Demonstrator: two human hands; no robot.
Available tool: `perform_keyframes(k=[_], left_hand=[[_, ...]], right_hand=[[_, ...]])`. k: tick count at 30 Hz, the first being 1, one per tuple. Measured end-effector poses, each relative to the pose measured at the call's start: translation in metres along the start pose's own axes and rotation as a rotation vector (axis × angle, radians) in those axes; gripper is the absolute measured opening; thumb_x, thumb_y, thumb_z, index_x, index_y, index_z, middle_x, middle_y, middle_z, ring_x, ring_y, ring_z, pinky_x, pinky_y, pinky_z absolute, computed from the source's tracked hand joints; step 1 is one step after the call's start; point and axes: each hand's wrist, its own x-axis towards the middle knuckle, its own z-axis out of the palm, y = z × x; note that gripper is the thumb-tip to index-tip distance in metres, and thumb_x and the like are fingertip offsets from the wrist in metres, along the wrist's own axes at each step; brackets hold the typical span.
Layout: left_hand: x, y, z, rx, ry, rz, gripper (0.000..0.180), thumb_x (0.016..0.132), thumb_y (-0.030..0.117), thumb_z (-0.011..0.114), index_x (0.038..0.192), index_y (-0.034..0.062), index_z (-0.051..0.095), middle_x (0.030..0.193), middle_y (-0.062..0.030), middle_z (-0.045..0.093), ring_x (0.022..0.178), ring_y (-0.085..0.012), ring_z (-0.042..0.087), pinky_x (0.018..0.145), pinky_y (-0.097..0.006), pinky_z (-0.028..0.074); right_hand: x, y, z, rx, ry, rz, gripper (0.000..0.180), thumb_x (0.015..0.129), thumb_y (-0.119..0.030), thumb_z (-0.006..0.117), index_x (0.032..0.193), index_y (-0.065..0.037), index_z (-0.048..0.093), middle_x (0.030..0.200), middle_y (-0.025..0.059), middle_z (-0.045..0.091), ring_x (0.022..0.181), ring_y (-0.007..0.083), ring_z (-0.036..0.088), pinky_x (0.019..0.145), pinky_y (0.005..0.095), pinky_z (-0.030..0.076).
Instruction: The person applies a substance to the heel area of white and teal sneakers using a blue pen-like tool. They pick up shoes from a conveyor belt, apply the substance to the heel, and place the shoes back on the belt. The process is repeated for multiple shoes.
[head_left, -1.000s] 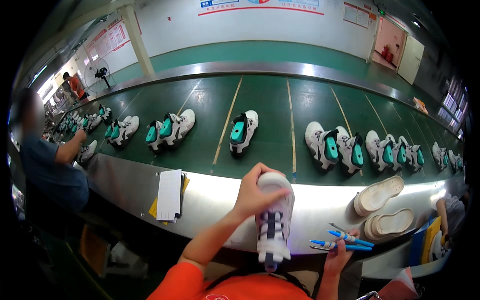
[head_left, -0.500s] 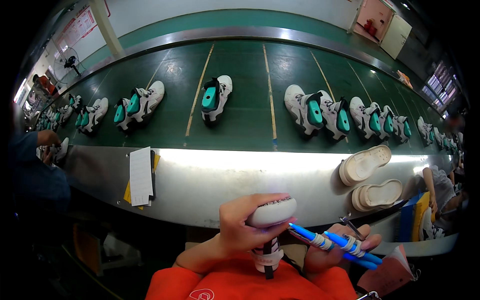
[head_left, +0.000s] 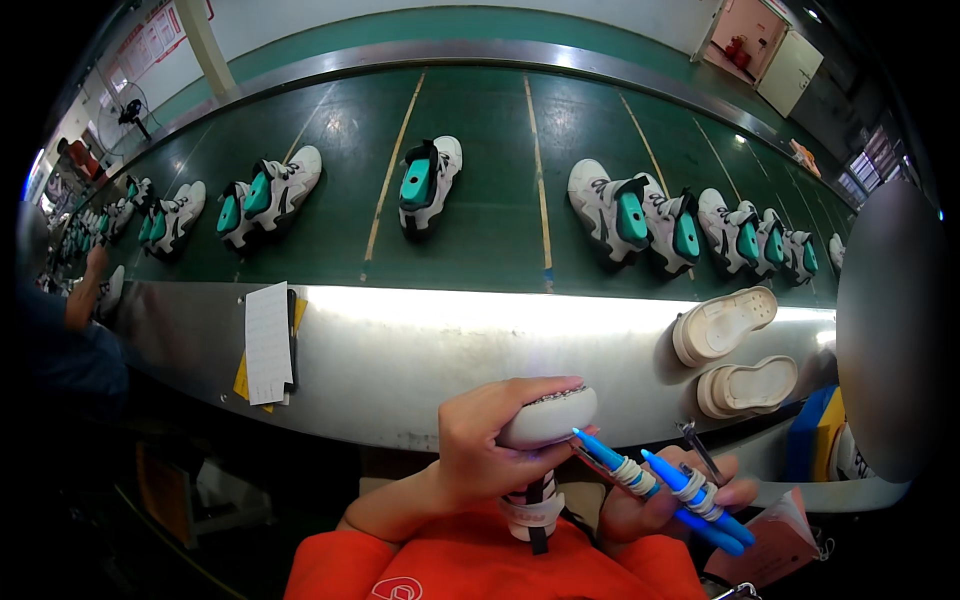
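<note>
My left hand [head_left: 475, 440] is wrapped round a white sneaker [head_left: 548, 420], held upright against my red shirt with its toe on top. Below the fingers, dark lacing and a pale collar of the same shoe show; the palm hides its middle. My right hand [head_left: 632, 508] grips blue pens [head_left: 692, 487] bound with pale bands, their tips pointing up and left. One pen tip is at the rim of the toe, touching or very near it. A slim metal tool [head_left: 703, 452] sticks up by the right fingers; how it is held cannot be made out.
Sneakers with teal inserts [head_left: 416, 183] stand along the green belt [head_left: 480, 220]. Two cream shoe soles [head_left: 745, 385] lie on the metal ledge [head_left: 480, 330], papers [head_left: 268, 345] at its left. A person [head_left: 65, 330] works at left. A blurred grey shape [head_left: 890, 330] covers the right edge.
The view has shifted slightly. The pens have moved a little left against the toe's edge. At left, the person's arm has risen toward the belt. A blurred grey shape has appeared at right.
</note>
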Motion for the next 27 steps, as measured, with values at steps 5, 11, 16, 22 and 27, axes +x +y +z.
perform_keyframes(k=[5,11,16,22,27], left_hand=[[-0.002,0.003,0.000,0.048,-0.011,0.036,0.043,0.060,0.009,0.081,0.097,0.0005,0.062,0.089,-0.0150,0.066,0.076,-0.0209,0.066,0.068,-0.026,0.053],[-0.008,-0.001,-0.004,0.122,0.012,0.084,0.043,0.060,0.009,0.080,0.097,0.0005,0.061,0.090,-0.0147,0.065,0.079,-0.0219,0.066,0.069,-0.028,0.052],[0.036,-0.020,-0.006,-0.034,0.037,-0.231,0.042,0.060,0.006,0.078,0.096,0.0013,0.057,0.097,-0.0106,0.063,0.085,-0.0166,0.062,0.077,-0.028,0.050],[0.046,-0.176,-0.043,0.371,0.052,-0.557,0.051,0.059,0.034,0.080,0.088,-0.0021,0.058,0.093,-0.0182,0.060,0.086,-0.0238,0.060,0.075,-0.032,0.047],[0.012,-0.181,-0.023,0.461,0.034,-0.396,0.064,0.070,0.044,0.069,0.108,-0.0046,0.051,0.116,-0.0214,0.048,0.107,-0.0300,0.047,0.092,-0.036,0.037]], right_hand=[[0.024,-0.018,0.006,-0.206,-0.110,-0.060,0.040,0.073,-0.023,0.060,0.092,-0.001,0.032,0.071,0.0038,0.038,0.053,0.0102,0.042,0.049,0.0193,0.031],[0.019,-0.012,0.010,0.226,-0.025,0.009,0.045,0.072,-0.029,0.064,0.096,-0.003,0.035,0.092,0.0077,0.041,0.068,0.0125,0.049,0.060,0.0199,0.039],[0.036,-0.011,-0.004,-0.115,0.205,0.083,0.044,0.070,-0.023,0.061,0.101,-0.006,0.035,0.092,0.0055,0.038,0.070,0.0114,0.042,0.061,0.0223,0.036],[0.012,0.020,-0.023,0.352,-0.012,0.711,0.031,0.077,-0.015,0.058,0.098,-0.009,0.036,0.082,0.0035,0.042,0.057,0.0065,0.041,0.049,0.0176,0.034],[-0.010,0.049,-0.036,0.665,-0.121,1.149,0.016,0.087,-0.019,0.047,0.098,-0.009,0.039,0.070,0.0012,0.045,0.053,0.0050,0.041,0.043,0.0174,0.031]])
